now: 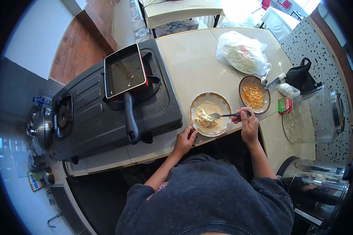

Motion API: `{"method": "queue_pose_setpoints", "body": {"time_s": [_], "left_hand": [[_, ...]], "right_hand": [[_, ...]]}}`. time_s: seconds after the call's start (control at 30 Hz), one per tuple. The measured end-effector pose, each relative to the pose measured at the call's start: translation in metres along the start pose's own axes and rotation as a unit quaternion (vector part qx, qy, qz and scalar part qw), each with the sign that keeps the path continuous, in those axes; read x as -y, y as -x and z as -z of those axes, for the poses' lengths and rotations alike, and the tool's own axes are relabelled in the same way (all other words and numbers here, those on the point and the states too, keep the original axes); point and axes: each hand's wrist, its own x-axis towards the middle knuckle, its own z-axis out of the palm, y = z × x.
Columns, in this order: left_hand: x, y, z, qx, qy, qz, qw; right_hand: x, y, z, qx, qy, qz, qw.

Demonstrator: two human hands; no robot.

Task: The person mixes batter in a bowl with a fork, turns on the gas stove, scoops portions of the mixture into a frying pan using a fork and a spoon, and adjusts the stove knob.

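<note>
A white bowl (225,102) with a brown patterned rim sits near the counter's front edge, holding pale batter with shredded vegetables (206,121). My left hand (185,141) is closed at the bowl's lower left rim, its fingers curled against the edge. In my right hand (248,124) is a fork (227,115) with a dark handle, gripped between thumb and fingers. The fork's tines rest in the mixture. Just behind my right hand stands a brown-rimmed bowl (267,105) of shredded orange and pale vegetables (253,96).
To the left, a square pan (123,74) containing oil sits on a black gas stove (94,113), handle toward me. A white plastic bag (243,53), a knife (276,80), a black bag (302,76), a red-green packet (285,105) and a large glass jar (313,115) occupy the right side.
</note>
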Motion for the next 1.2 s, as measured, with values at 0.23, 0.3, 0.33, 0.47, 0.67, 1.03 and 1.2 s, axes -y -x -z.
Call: {"method": "queue_pose_setpoints", "body": {"time_s": [0.23, 0.3, 0.33, 0.47, 0.67, 1.03, 1.2], "left_hand": [[0.000, 0.001, -0.001, -0.006, 0.014, 0.000, 1.000], [0.002, 0.000, -0.002, -0.004, 0.014, -0.007, 1.000], [0.003, 0.000, -0.001, -0.003, 0.014, -0.010, 1.000], [0.001, 0.001, 0.000, 0.001, 0.013, 0.000, 1.000], [-0.002, 0.001, 0.000, -0.001, 0.022, 0.002, 1.000], [0.001, 0.001, 0.000, -0.001, 0.021, -0.006, 1.000], [0.001, 0.001, 0.001, 0.005, 0.026, 0.002, 1.000]], "right_hand": [[0.002, 0.007, -0.003, 0.065, 0.065, 0.017, 0.996], [-0.008, 0.007, -0.009, 0.075, 0.076, 0.042, 0.993], [-0.010, 0.006, -0.011, 0.080, 0.082, 0.056, 0.992], [-0.013, 0.002, -0.010, 0.080, 0.158, 0.131, 0.975], [0.018, 0.002, 0.003, 0.053, 0.121, 0.134, 0.982], [0.004, 0.005, -0.003, 0.099, 0.203, 0.133, 0.965], [0.025, 0.000, 0.007, 0.088, 0.206, 0.181, 0.958]]}}
